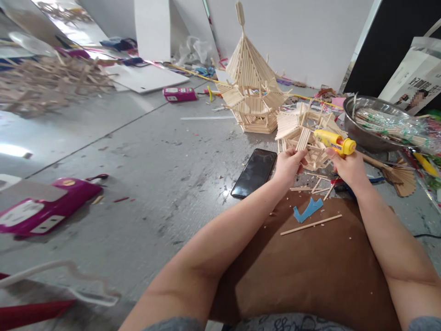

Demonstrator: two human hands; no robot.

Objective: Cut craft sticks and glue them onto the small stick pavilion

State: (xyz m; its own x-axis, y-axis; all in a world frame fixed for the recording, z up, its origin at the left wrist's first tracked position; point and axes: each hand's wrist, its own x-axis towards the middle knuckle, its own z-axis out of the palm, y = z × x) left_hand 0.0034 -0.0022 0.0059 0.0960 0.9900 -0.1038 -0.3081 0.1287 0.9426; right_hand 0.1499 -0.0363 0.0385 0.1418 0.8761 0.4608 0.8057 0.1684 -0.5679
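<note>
Right of frame centre, the left hand [291,163] pinches a stick panel [303,139]; the right hand [348,166] grips a glue gun [330,139]. The panel seems light, stiff, brittle: best held by its edges.

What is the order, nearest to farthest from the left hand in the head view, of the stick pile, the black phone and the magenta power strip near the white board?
1. Black phone: just left of the left hand.
2. Magenta power strip: farther left, near the white board.
3. Stick pile: far left.
</note>
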